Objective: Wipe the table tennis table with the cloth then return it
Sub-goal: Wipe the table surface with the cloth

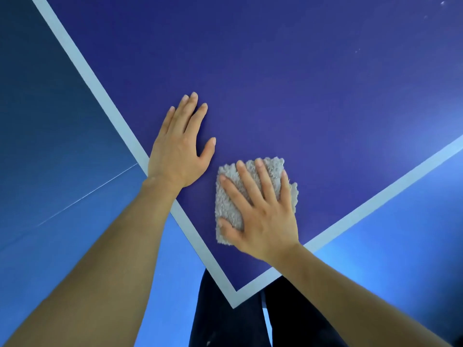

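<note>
A dark blue table tennis table (300, 83) with a pale edge line fills the view, its near corner pointing at me. A folded fluffy beige cloth (229, 204) lies flat on it close to that corner. My right hand (263, 211) presses on the cloth with spread, straight fingers and covers most of it. My left hand (179, 146) rests flat on the bare tabletop just left of the cloth, fingers straight, beside the left edge line.
The table's left edge (82, 68) and right edge (375, 199) meet at the corner (234, 299) in front of my dark-trousered legs (225, 326). Blue floor (62, 171) lies on both sides. Small white specks (442, 3) dot the far right of the tabletop.
</note>
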